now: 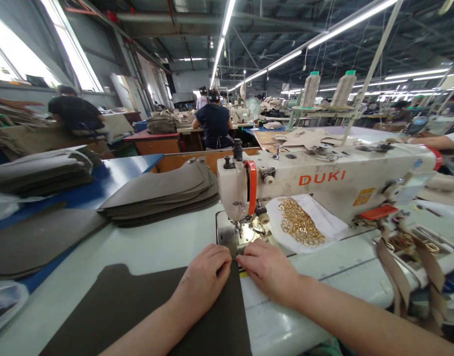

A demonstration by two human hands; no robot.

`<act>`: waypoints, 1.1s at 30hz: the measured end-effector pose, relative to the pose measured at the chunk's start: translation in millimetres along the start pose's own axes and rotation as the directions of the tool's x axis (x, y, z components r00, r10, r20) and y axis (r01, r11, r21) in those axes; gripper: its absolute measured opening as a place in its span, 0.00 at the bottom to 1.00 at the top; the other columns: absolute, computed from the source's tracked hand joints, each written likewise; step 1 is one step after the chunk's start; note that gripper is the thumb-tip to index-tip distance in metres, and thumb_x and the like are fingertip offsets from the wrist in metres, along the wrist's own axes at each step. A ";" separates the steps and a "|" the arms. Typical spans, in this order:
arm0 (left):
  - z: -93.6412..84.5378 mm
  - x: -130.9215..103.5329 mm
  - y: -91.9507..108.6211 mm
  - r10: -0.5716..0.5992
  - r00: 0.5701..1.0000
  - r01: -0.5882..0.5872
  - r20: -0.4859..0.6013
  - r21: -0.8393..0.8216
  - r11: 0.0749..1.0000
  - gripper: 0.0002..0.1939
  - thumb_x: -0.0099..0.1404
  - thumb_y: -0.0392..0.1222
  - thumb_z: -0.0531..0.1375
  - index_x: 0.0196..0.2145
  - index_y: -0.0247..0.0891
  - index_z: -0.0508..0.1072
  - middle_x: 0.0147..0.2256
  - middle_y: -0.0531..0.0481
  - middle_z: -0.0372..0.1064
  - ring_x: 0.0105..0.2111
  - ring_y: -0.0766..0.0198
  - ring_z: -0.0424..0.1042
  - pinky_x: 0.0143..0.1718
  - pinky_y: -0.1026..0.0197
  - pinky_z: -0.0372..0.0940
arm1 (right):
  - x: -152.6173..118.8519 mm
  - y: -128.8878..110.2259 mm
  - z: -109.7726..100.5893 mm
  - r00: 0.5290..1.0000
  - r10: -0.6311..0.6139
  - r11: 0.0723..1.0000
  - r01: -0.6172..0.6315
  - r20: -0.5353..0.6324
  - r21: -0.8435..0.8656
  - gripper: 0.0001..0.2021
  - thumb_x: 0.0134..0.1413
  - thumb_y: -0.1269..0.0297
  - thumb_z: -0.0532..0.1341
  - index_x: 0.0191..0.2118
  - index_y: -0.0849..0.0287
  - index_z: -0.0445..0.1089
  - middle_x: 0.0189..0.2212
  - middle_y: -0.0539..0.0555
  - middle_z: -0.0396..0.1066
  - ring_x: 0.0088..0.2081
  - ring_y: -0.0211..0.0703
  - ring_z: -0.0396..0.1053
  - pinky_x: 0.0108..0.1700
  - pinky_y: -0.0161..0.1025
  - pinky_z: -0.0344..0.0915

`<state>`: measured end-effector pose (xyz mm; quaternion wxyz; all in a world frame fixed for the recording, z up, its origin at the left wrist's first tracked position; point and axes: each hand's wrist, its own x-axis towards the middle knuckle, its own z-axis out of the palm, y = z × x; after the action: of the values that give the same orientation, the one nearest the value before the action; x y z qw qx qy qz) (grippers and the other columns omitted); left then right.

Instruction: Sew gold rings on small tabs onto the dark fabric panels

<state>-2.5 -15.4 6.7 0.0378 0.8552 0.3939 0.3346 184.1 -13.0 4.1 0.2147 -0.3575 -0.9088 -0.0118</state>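
Note:
A large dark grey-brown panel of sheet material (145, 306) lies on the sewing machine table, its far right corner close to the needle area. My left hand (206, 272) rests on that corner with its fingers curled closed at the panel's edge. Just right of it is my right hand (267, 267), its thumb and fingers pinched together at the same corner. Whatever sits between the right fingertips is hidden. Both hands are directly in front of the presser foot (240, 226) of the white sewing machine (286, 173).
A stack of dark panels (163, 193) stands left of the machine head. More panels lie on a blue surface (134, 170) at far left. Gold metal rings (301, 222) sit on white cloth beside the needle. Tan straps (392, 277) hang at right. A person (214, 121) sits ahead.

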 end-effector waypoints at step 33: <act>-0.3 0.5 -1.7 0.051 0.998 -0.052 0.024 0.027 0.998 0.10 0.64 0.31 0.51 0.29 0.39 0.69 0.29 0.50 0.72 0.31 0.62 0.70 0.36 0.60 0.68 | -12.8 -15.5 -4.1 0.979 -0.203 0.979 0.203 0.013 0.002 0.06 0.61 0.68 0.55 0.37 0.62 0.68 0.39 0.55 0.71 0.45 0.45 0.64 0.52 0.40 0.59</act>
<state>-3.5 -14.0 6.7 0.0221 0.8693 0.3759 0.3203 183.8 -33.5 4.8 0.2064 -0.2629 -0.9420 -0.0310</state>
